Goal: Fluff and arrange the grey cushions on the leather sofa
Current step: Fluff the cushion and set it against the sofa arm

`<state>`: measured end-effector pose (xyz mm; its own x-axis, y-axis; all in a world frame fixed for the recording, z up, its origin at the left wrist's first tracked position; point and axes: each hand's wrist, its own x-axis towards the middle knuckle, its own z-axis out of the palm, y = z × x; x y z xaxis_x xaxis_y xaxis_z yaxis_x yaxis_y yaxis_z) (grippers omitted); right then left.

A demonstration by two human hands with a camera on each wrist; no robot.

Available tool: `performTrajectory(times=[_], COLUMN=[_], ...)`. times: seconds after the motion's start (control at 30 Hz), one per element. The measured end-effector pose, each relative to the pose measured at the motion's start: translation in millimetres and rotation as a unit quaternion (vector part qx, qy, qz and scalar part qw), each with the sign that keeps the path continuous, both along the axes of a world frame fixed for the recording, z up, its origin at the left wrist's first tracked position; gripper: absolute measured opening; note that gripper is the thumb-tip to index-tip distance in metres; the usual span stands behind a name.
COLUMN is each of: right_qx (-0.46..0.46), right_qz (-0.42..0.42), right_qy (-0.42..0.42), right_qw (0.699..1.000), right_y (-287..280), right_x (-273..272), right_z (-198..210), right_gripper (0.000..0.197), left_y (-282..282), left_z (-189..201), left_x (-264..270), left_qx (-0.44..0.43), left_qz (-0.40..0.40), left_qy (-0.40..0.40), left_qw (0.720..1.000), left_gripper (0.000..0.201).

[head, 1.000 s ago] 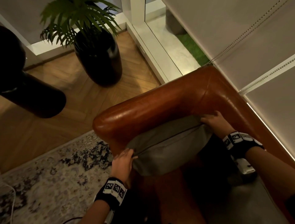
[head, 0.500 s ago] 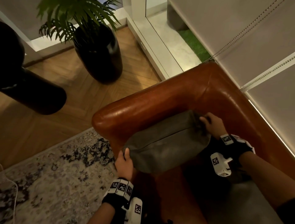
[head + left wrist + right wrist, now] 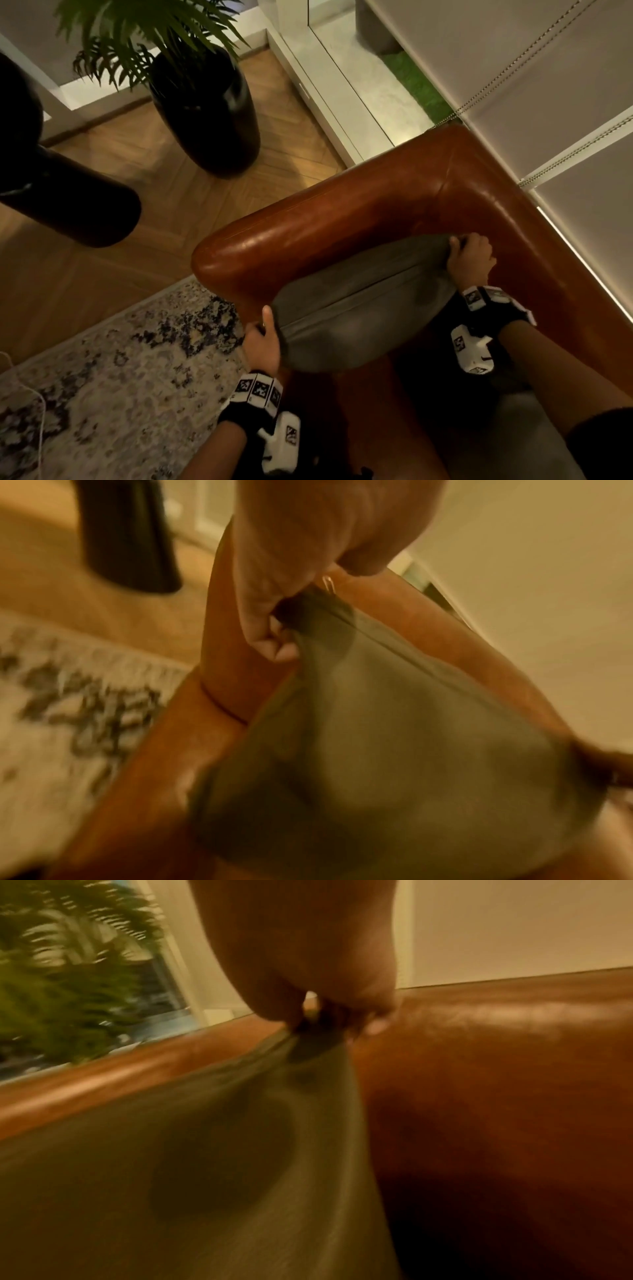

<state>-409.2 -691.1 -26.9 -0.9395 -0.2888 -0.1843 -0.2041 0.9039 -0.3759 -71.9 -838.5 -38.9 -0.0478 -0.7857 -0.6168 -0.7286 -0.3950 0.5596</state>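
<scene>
A grey cushion (image 3: 363, 305) stands in the corner of the brown leather sofa (image 3: 342, 219), leaning towards the armrest. My left hand (image 3: 263, 337) grips its near left corner, thumb up along the side. The left wrist view shows that hand (image 3: 274, 631) pinching the bunched corner of the cushion (image 3: 394, 750). My right hand (image 3: 467, 257) grips the far right corner near the backrest. From the right wrist, the fingers (image 3: 325, 1015) pinch the cushion (image 3: 205, 1150) fabric against the sofa (image 3: 496, 1096). A second grey cushion (image 3: 520, 438) lies at the lower right, partly hidden by my right arm.
A tall black planter (image 3: 205, 109) with a palm stands on the wooden floor beyond the armrest. A patterned rug (image 3: 102, 377) lies left of the sofa. A dark cylindrical object (image 3: 65, 205) hangs at the left. Window blinds (image 3: 548, 102) run behind the backrest.
Both hands have shifted on the cushion's corners, and the cushion has plumped up and risen a little against the armrest. My right wrist has turned inward.
</scene>
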Motion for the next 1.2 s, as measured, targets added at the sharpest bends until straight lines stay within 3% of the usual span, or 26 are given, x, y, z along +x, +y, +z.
performTrajectory(times=[0.07, 0.13, 0.2, 0.27, 0.33, 0.4, 0.47, 0.6, 0.7, 0.77, 0.9, 1.03, 1.1, 1.2], right_qx=[0.011, -0.068, -0.093, -0.035, 0.011, 0.052, 0.096, 0.132, 0.156, 0.165, 0.089, 0.041, 0.041, -0.028], right_qz=[0.103, 0.265, 0.432, 0.552, 0.607, 0.62, 0.583, 0.399, 0.364, 0.32, 0.102, -0.017, -0.031, -0.03], right_qy=[0.103, 0.109, 0.067, 0.02, 0.017, 0.047, 0.05, 0.02, 0.002, 0.034, 0.015, -0.018, -0.057, -0.045], right_qw=[0.989, 0.956, 0.895, 0.833, 0.794, 0.782, 0.805, 0.907, 0.918, 0.932, 0.991, 0.999, 0.997, 0.998], right_y=[-17, -41, -60, -66, -61, -53, -41, -1, 14, 17, 21, 25, 25, 25], right_x=[34, 87, 147, 189, 193, 167, 130, 57, 27, 18, 3, -6, -9, -11], right_z=[-4, -6, -15, -27, -41, -50, -54, -52, -48, -50, -34, -12, -12, -11], right_gripper=[0.043, 0.044, 0.043, 0.044, 0.045, 0.046, 0.047, 0.053, 0.063, 0.069, 0.056, 0.053, 0.046, 0.034], left_y=[3, 6, 7, 5, 1, -3, -4, 0, 4, 4, 4, 11, 13, 15], left_z=[-1, -4, -7, -8, -8, -12, -15, -16, -16, -16, -12, -6, -5, -5], left_x=[-11, -17, -19, -19, -19, -19, -18, -19, -23, -26, -20, -9, 0, 12], left_qx=[-0.017, -0.041, -0.062, -0.074, -0.072, -0.06, -0.05, -0.062, -0.064, -0.082, -0.117, -0.111, -0.093, -0.093], left_qz=[0.026, 0.034, 0.037, 0.032, 0.028, 0.012, -0.007, -0.018, -0.005, 0.007, 0.008, -0.016, -0.041, -0.095], left_qy=[-0.025, -0.048, -0.056, -0.065, -0.073, -0.08, -0.085, -0.057, -0.03, -0.013, 0.025, 0.053, 0.045, 0.023], left_qw=[0.999, 0.997, 0.996, 0.995, 0.994, 0.995, 0.995, 0.996, 0.997, 0.997, 0.993, 0.992, 0.994, 0.991], left_gripper=[0.054, 0.052, 0.051, 0.05, 0.048, 0.049, 0.05, 0.048, 0.047, 0.046, 0.043, 0.042, 0.04, 0.043])
